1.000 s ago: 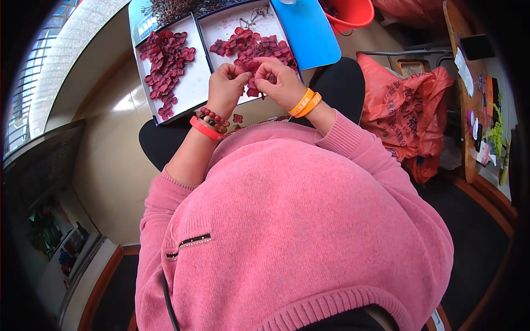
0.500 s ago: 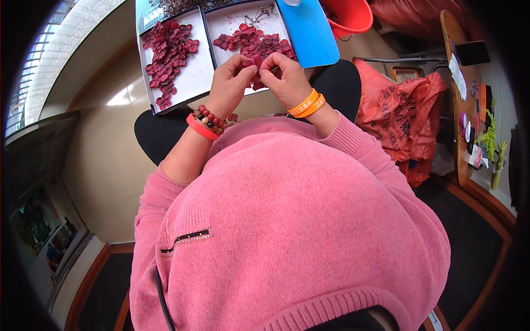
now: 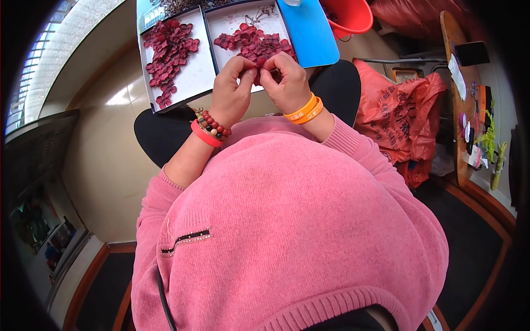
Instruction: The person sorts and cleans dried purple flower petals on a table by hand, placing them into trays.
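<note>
Between the fingertips of your left hand (image 3: 233, 91) and your right hand (image 3: 287, 85) you have a small deep-red petal piece (image 3: 261, 62) — your fingers cover much of it, so its full shape can't be told. Just beyond it, your right petal heap (image 3: 248, 41) lies loose and overlapping in the right compartment, partly hidden by your hands. Your left petal heap (image 3: 168, 55) — the same deep red, soft-edged and ruffled — runs lengthwise down the left compartment, narrowing toward you.

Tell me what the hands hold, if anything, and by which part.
A dark red petal piece, pinched in the fingertips of the left hand and right hand; the fingers hide which part they grip.
</note>
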Demonstrator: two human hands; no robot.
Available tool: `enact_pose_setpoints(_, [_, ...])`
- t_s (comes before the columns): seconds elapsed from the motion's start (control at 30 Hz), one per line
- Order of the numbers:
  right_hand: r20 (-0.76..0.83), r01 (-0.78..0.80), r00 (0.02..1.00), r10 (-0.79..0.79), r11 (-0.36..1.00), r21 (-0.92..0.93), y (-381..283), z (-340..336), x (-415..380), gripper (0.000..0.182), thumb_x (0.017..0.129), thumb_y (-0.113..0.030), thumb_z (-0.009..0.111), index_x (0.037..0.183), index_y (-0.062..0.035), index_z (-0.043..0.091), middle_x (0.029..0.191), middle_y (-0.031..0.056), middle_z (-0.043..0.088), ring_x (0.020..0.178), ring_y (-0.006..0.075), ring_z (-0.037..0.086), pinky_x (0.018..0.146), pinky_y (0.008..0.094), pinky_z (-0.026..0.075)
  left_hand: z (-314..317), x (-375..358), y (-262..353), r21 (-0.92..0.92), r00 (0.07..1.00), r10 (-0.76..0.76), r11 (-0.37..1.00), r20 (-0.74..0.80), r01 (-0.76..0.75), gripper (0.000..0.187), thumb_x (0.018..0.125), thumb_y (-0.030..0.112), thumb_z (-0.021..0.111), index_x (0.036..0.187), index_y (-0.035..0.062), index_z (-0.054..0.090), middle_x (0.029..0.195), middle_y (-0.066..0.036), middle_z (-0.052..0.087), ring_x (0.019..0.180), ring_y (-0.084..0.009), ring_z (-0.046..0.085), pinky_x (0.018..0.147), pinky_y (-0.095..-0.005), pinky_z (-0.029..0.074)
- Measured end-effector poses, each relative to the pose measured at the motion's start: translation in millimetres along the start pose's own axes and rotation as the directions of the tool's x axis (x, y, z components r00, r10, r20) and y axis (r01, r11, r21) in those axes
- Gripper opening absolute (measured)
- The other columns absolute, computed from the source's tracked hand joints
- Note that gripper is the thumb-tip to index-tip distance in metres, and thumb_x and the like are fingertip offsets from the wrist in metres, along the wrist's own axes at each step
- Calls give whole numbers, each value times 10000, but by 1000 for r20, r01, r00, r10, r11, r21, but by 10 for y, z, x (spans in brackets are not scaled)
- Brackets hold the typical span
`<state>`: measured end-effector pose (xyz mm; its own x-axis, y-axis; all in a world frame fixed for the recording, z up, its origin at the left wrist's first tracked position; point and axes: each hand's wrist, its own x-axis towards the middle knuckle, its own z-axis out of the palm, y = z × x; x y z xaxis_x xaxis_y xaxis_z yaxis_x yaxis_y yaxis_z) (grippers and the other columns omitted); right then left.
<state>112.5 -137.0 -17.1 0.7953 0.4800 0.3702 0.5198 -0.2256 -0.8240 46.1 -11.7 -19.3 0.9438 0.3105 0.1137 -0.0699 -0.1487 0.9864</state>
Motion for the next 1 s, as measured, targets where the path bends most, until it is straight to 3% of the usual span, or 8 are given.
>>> enact_pose_setpoints(0.1, [-38, 22, 999, -23, 999, -23, -24, 18, -17, 89, 710, 10, 608, 757, -10, 535, 736, 128, 553, 650, 290, 572, 572, 353, 464, -70, 50, 67, 486, 908, 397, 771, 136, -410, 77, 788, -21, 555, 848, 26, 547, 761, -90, 550, 690, -249, 544, 679, -330, 428])
enact_pose_setpoints(0.2, [-60, 34, 998, -35, 999, -22, -44, 34, -37, 87, 712, 18, 601, 757, -8, 532, 738, 135, 550, 663, 306, 569, 570, 357, 461, -35, 20, 65, 434, 846, 527, 744, 86, -507, 132, 743, -43, 559, 843, 43, 554, 762, -100, 541, 709, -308, 522, 715, -373, 412])
enact_pose_setpoints(0.33, [-43, -79, 996, 79, 997, 10, -64, 26, -59, 69, 745, 13, 601, 790, 9, 549, 748, 117, 584, 655, 241, 601, 568, 320, 486, 10, -31, -76, 356, 891, 455, 833, -4, -424, 179, 718, -53, 594, 870, 34, 559, 789, -108, 557, 734, -292, 542, 712, -369, 434])
enact_pose_setpoints(0.43, [166, -480, 871, 462, 731, 484, -51, 9, -71, 71, 788, -12, 604, 842, 25, 575, 768, 76, 620, 663, 141, 617, 585, 266, 514, 14, -27, -122, 455, 829, 558, 732, 24, -507, 203, 711, -57, 609, 892, 24, 566, 805, -114, 564, 756, -291, 552, 718, -377, 444])
enact_pose_setpoints(0.53, [251, -498, 863, 439, 649, 575, -180, -98, -34, 93, 819, -33, 602, 885, 31, 591, 782, 41, 628, 684, 81, 605, 612, 236, 532, -3, -20, -60, 513, 780, 625, 660, 31, -549, 220, 727, -102, 600, 919, 1, 567, 827, -123, 569, 758, -277, 564, 749, -356, 471])
enact_pose_setpoints(0.63, [204, -475, 876, 436, 714, 513, -119, -85, -54, 73, 825, -10, 585, 885, 30, 588, 788, 46, 624, 684, 88, 605, 623, 238, 534, 9, -30, 4, 557, 734, 675, 583, 72, -591, 235, 716, -110, 605, 920, 3, 573, 813, -124, 576, 748, -289, 568, 778, -371, 474])
enact_pose_setpoints(0.87, [56, -194, 981, 187, 912, 361, -107, -38, -100, 44, 838, -6, 574, 874, 17, 581, 786, 58, 615, 679, 92, 603, 615, 234, 528, -19, -39, 75, 387, 762, 647, 696, 28, -605, 223, 696, -92, 632, 899, -3, 606, 822, -118, 589, 781, -288, 583, 801, -389, 473])
enact_pose_setpoints(1.0, [135, -331, 943, 303, 837, 436, -189, -65, -110, 60, 863, -12, 550, 917, 5, 572, 799, 41, 608, 706, 93, 606, 629, 239, 531, -71, -25, 83, 351, 748, 660, 686, 66, -637, 218, 677, -84, 640, 880, -9, 619, 841, -120, 592, 780, -298, 578, 736, -357, 481])
